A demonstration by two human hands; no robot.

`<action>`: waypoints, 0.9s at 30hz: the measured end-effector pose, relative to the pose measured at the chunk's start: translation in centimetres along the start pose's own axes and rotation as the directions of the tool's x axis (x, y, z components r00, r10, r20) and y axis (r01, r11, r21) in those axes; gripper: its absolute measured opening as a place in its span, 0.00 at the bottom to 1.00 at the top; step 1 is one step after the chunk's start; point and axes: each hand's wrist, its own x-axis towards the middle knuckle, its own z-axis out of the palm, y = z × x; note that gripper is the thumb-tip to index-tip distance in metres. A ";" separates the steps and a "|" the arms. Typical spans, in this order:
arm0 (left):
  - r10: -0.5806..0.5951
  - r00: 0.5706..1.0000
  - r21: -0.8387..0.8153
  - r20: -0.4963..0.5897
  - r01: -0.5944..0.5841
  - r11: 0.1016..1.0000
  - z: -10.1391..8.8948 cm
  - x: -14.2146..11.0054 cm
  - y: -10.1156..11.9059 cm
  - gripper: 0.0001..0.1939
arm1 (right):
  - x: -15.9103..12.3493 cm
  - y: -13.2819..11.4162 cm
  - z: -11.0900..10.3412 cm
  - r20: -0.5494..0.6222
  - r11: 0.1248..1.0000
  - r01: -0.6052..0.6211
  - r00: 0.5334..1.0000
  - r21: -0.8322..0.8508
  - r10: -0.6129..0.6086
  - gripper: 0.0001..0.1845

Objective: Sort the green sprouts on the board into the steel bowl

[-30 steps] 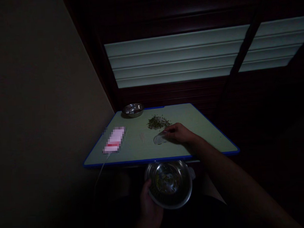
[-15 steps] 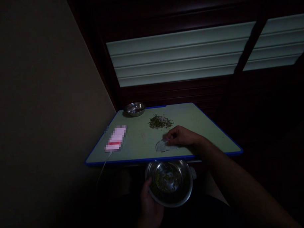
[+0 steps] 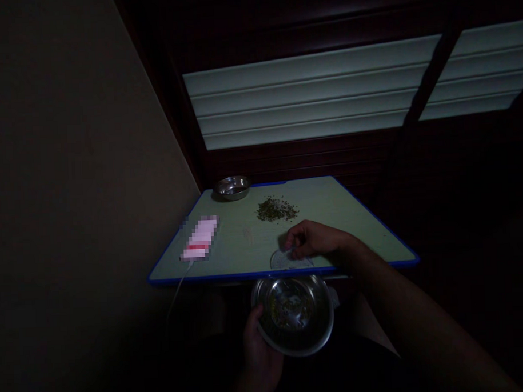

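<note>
My left hand [image 3: 259,356] grips the rim of a steel bowl [image 3: 295,312] held just below the table's near edge; a few small green grains lie inside it. My right hand [image 3: 317,240] is curled on the pale green table [image 3: 352,227], its fingertips pinched on a small clear round lid or disc [image 3: 285,260] lying close to the front edge, right above the bowl. A pile of small green grains [image 3: 276,210] lies on the table beyond the hand.
A smaller steel bowl [image 3: 232,188] sits at the table's far left corner. A blurred pink-white phone [image 3: 199,238] with a white cable [image 3: 179,293] lies at the left. The table has a blue rim. A wall rises left; louvred shutters stand behind.
My right hand has drawn the clear disc toward me, from beside the grain pile to the table's front edge above the bowl. The left hand and bowl barely moved.
</note>
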 end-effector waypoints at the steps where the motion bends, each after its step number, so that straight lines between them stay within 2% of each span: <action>1: -0.005 1.000 0.001 0.003 0.005 1.000 0.0 0.0 0.0 0.13 | 0.0 0.1 0.0 0.008 1.000 -0.004 1.000 0.012 0.004 0.17; 12: -0.011 1.000 0.003 -0.016 0.011 1.000 0.0 0.1 -0.1 0.11 | -0.1 0.4 -0.2 0.019 0.998 -0.002 1.000 0.056 0.001 0.16; 17: -0.004 1.000 0.016 0.009 0.004 1.000 0.0 -0.1 0.0 0.12 | -0.1 0.5 -0.2 0.034 0.998 0.003 0.999 0.071 -0.005 0.16; 19: -0.018 1.000 0.022 -0.003 0.018 1.000 -0.1 0.0 -0.1 0.11 | 0.0 0.6 -0.1 -0.001 0.995 0.009 1.000 0.102 -0.009 0.16; 21: -0.018 1.000 0.022 -0.012 0.018 1.000 -0.3 0.1 -0.1 0.10 | 0.2 0.9 -0.1 -0.109 0.988 0.041 0.994 0.146 -0.025 0.15; 22: -0.015 1.000 0.021 -0.012 0.016 1.000 -0.3 0.1 -0.1 0.10 | 0.4 1.1 -0.2 -0.192 0.986 0.066 0.981 0.156 -0.035 0.14; 24: -0.004 1.000 0.019 -0.013 0.004 1.000 -0.3 0.0 -0.1 0.10 | 0.9 1.5 -0.4 -0.399 0.985 0.114 0.915 0.126 -0.055 0.12; 27: -0.007 1.000 0.016 -0.029 0.008 1.000 -0.1 -0.2 0.0 0.10 | 1.7 2.2 -1.0 -0.663 0.993 0.112 0.741 -0.029 -0.103 0.12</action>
